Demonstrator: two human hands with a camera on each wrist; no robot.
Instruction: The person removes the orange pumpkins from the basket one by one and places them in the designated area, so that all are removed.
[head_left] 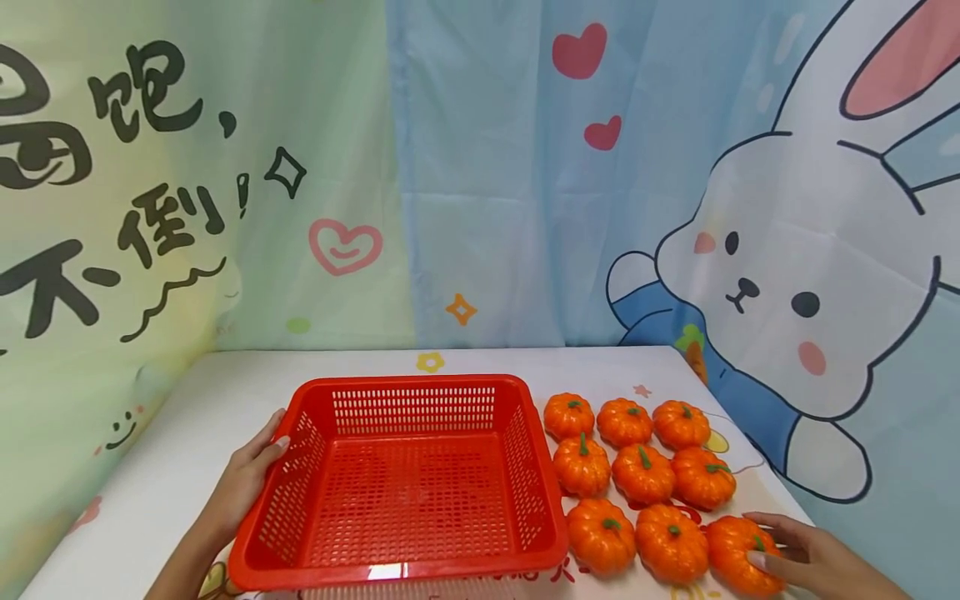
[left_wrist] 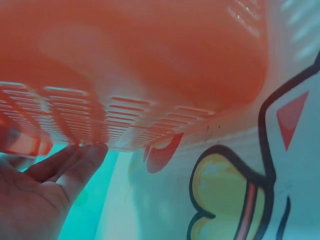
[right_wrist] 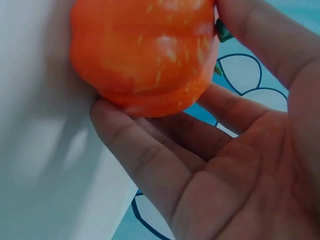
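Note:
A red plastic basket [head_left: 411,492] with slotted sides stands on the table, nothing inside it. My left hand [head_left: 247,475] grips its left rim, thumb over the top edge; in the left wrist view the fingers [left_wrist: 90,160] lie against the slotted wall. To the right of the basket, small orange pumpkins with green stems sit in three rows of three. My right hand [head_left: 810,554] holds the front right pumpkin [head_left: 738,557], thumb on its top and fingers round its far side. From the right wrist view, that pumpkin [right_wrist: 145,55] sits between thumb and fingertips, low by the white tabletop.
The nearest neighbours of the held pumpkin are the front middle pumpkin [head_left: 671,543] and one behind it [head_left: 703,478]. The front left pumpkin [head_left: 602,535] is close beside the basket's right wall. A printed curtain [head_left: 480,167] hangs behind the white table [head_left: 187,417].

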